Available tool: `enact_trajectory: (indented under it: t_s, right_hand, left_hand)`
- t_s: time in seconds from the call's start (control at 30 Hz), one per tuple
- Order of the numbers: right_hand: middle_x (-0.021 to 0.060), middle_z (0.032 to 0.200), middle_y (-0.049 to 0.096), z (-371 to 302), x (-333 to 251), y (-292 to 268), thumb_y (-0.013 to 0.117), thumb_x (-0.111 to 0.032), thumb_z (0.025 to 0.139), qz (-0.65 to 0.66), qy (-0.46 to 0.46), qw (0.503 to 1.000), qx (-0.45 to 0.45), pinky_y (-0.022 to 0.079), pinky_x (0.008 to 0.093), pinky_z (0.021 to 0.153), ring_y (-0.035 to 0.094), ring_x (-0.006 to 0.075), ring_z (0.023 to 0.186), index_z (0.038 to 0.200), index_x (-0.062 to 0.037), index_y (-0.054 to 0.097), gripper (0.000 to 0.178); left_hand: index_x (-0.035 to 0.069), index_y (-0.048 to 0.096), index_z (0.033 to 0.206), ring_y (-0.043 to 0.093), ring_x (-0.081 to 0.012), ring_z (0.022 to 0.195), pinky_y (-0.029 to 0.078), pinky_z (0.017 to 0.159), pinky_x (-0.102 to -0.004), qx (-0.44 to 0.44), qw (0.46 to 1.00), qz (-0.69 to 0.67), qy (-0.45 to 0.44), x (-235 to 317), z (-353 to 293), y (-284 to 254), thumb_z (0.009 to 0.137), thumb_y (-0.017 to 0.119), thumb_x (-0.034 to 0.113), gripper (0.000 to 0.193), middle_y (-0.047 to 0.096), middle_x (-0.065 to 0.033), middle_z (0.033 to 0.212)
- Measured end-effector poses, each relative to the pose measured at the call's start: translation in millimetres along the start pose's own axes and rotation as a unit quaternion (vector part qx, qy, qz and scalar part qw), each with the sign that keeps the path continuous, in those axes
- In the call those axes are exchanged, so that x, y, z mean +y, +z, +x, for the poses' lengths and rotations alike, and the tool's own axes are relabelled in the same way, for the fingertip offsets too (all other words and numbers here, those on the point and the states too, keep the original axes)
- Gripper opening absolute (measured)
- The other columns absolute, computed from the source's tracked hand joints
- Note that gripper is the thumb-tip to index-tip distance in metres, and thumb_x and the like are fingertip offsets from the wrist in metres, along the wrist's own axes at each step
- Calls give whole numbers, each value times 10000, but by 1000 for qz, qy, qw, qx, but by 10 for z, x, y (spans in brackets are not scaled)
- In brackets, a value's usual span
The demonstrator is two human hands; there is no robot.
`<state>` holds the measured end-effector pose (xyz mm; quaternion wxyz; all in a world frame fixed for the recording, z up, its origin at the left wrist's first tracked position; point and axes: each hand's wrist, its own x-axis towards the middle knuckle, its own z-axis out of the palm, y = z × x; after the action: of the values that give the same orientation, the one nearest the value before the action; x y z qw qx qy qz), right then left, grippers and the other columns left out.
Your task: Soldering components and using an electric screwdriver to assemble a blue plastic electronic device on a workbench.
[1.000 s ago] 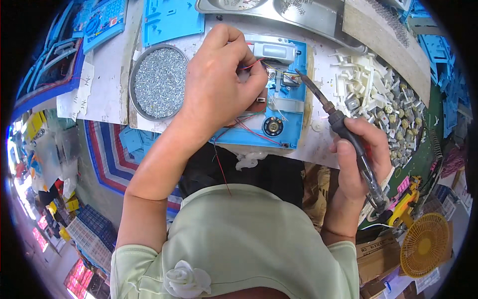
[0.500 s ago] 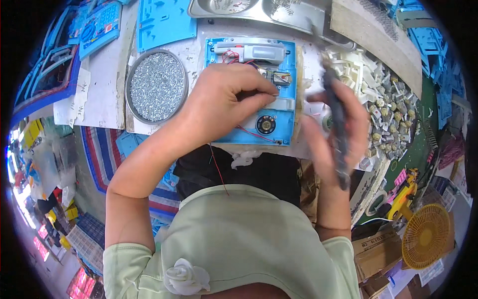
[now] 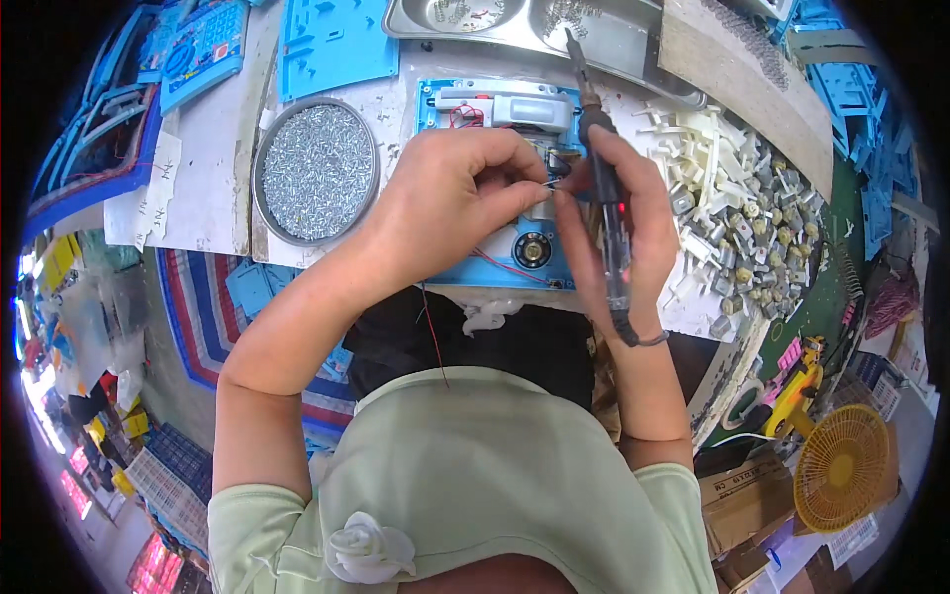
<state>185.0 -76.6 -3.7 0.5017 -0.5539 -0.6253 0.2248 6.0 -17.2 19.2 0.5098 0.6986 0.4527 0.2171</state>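
My left hand (image 3: 445, 188) is closed in a pinch over a blue plastic housing (image 3: 554, 269). A thin wire (image 3: 551, 185) with a pale end sticks out of its fingertips. My right hand (image 3: 645, 213) grips a dark soldering iron (image 3: 612, 247) with a small red light; its tip points away from me. The thumb and a finger of that hand meet the wire end by my left fingertips. Inside the housing are a round speaker (image 3: 532, 249), a grey battery compartment (image 3: 524, 111) and red wires (image 3: 465, 115). A red wire strand (image 3: 433, 332) hangs below my left wrist.
A round tin of small screws (image 3: 315, 170) stands left. White plastic parts (image 3: 708, 148) and small motors (image 3: 767, 243) are heaped right. A metal tray (image 3: 524, 35) with springs lies at the back, beside a blue panel (image 3: 336, 49). A yellow fan (image 3: 841, 465) is lower right.
My right hand has moved left with the soldering iron, from beside the housing to my left fingertips. Its thumb and finger have closed in at the wire. My left hand keeps its pinch.
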Motion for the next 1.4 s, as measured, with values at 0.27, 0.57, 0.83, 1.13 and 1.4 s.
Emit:
enact_trajectory:
  t_s: [0.27, 0.57, 0.83, 1.13, 1.4]
  right_hand:
    - [155, 1062, 685, -300, 32, -840, 801, -159, 871, 101, 32, 989, 102, 515, 384, 843, 630, 226, 864, 1113, 27, 694, 323]
    - [108, 735, 647, -239, 104, -896, 753, -65, 818, 149, -55, 978, -134, 469, 393, 661, 551, 256, 608, 977, 20, 699, 188]
    - [86, 694, 615, -165, 104, -809, 761, -62, 802, 146, -68, 974, -157, 437, 378, 615, 541, 252, 600, 977, 9, 700, 199]
    - [65, 653, 551, -44, -66, -810, 808, -44, 745, 53, -99, 972, -208, 423, 355, 581, 505, 251, 570, 973, -38, 711, 248]
    - [66, 645, 540, 21, -151, -855, 830, -78, 758, 23, -127, 969, -212, 438, 372, 594, 507, 266, 566, 958, -40, 713, 235]
  left_hand:
    - [25, 683, 951, 638, -279, 879, 530, 750, -349, -22, 960, 141, 239, -121, -66, -37, 820, 735, -11, 146, 636, -89, 999]
    - [37, 644, 949, 646, -316, 950, 545, 788, -380, -31, 940, 200, 274, -151, -100, -15, 777, 750, -20, 210, 604, -110, 1091]
    - [34, 627, 962, 651, -326, 958, 548, 787, -393, -25, 937, 207, 279, -182, -107, 8, 769, 753, -18, 236, 608, -120, 1100]
    - [36, 624, 964, 648, -331, 950, 546, 786, -399, -22, 938, 201, 280, -177, -110, 13, 774, 752, -15, 235, 606, -118, 1092]
    - [41, 621, 959, 646, -330, 960, 547, 790, -401, -23, 933, 207, 293, -186, -103, 11, 771, 750, -11, 234, 604, -114, 1091]
